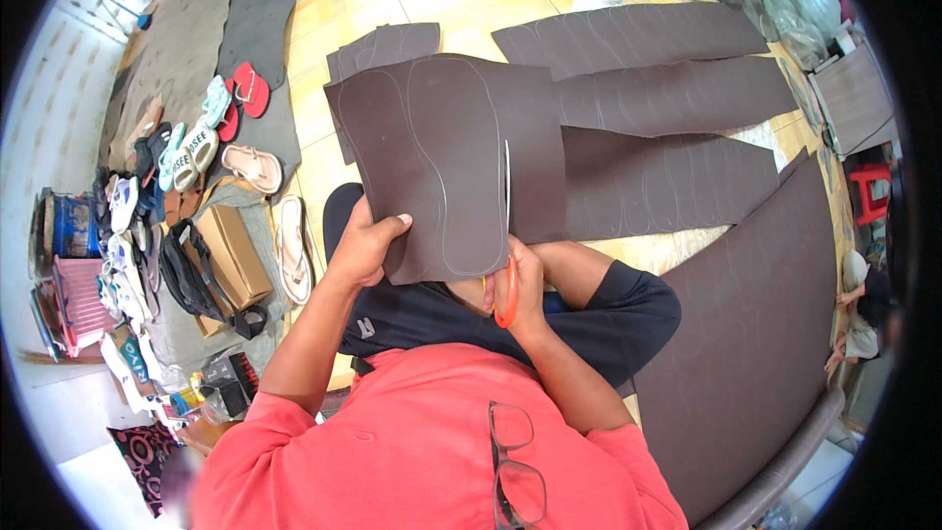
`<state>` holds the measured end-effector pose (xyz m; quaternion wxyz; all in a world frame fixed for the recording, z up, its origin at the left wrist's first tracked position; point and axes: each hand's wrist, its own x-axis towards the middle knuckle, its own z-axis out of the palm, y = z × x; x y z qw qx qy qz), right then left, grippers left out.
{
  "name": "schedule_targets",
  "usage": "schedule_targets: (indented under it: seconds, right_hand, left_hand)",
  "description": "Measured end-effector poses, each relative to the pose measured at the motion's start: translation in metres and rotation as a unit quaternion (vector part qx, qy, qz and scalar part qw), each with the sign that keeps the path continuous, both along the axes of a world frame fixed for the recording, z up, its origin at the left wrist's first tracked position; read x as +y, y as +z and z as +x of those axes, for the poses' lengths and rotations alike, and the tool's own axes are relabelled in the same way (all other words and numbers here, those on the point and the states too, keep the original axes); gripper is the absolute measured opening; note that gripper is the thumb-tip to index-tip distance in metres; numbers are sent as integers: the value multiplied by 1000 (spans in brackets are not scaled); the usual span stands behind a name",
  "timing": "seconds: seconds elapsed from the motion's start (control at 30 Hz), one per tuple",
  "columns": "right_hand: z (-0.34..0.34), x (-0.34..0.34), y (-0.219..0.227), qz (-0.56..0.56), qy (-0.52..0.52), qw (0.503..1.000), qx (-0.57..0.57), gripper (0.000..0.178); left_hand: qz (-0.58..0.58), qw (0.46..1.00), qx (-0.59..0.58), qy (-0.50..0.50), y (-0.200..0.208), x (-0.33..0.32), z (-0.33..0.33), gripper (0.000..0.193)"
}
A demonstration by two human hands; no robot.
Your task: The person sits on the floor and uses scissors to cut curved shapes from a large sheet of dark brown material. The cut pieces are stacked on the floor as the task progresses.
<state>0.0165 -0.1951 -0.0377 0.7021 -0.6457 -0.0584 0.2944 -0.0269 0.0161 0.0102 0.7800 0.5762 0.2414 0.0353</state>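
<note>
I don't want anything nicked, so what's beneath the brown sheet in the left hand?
Past the edges of the brown sheet, dark shorts show below and brown pieces at upper left. What its middle covers can't be seen.

Yellow tiled floor under flat dark-brown sheets and, at left, grey mats with assorted footwear.

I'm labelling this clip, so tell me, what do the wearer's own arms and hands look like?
The left hand and right hand are both ungloved, with no watch visible on either wrist. The forearms are uncovered. Above them are the short, plain coral-red sleeves of a matching shirt.
</note>
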Motion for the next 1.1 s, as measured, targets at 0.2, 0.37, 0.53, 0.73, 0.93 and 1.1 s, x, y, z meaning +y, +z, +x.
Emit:
schedule_targets:
  seconds: [0.2, 0.37, 0.53, 0.73, 0.93, 1.1]
  right_hand:
    - [11, 10, -26, -28, -43, 975, -215, 22]
    - [13, 5, 3, -57, 6, 994, -88, 38]
    - [16, 6, 2, -49, -14, 991, -121, 46]
    - [22, 1, 15, -25, 20, 998, -56, 48]
    - [24, 1, -5, -21, 13, 990, -140, 47]
    - [27, -5, 1, -28, 51, 997, -56, 47]
  left_hand:
    - [-7, 1000, 14, -18, -8, 1, -6, 45]
    - [-32, 999, 22, -18, -8, 8, -11, 46]
    - [-2, 998, 48, -51, 1, 13, -14, 46]
    - [-19, 997, 55, -48, -1, 21, -22, 48]
    - [11, 993, 85, -82, 3, 36, -25, 51]
    - [-6, 990, 110, -86, 3, 42, -31, 51]
